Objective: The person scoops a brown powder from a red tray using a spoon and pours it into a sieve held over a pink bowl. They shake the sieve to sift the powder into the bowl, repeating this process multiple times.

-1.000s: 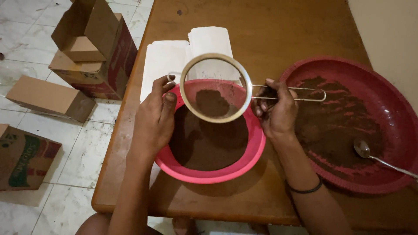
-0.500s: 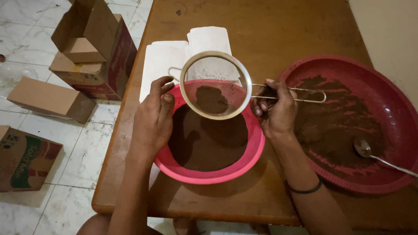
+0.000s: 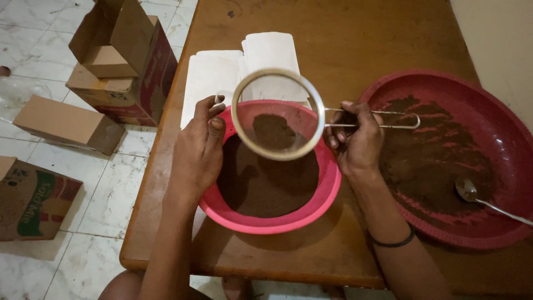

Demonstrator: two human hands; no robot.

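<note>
Brown wooden desk (image 3: 344, 44) on a white tiled floor (image 3: 83, 211), cardboard boxes (image 3: 119, 61) scattered left, cream wall (image 3: 499, 44) on the right.

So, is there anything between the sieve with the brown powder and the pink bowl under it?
Nothing visible. The right hand holds the sieve by its wire handle above the pink bowl, whose open top shows only brown powder. The left hand rests at the bowl's left rim, beside the sieve, not under it.
</note>
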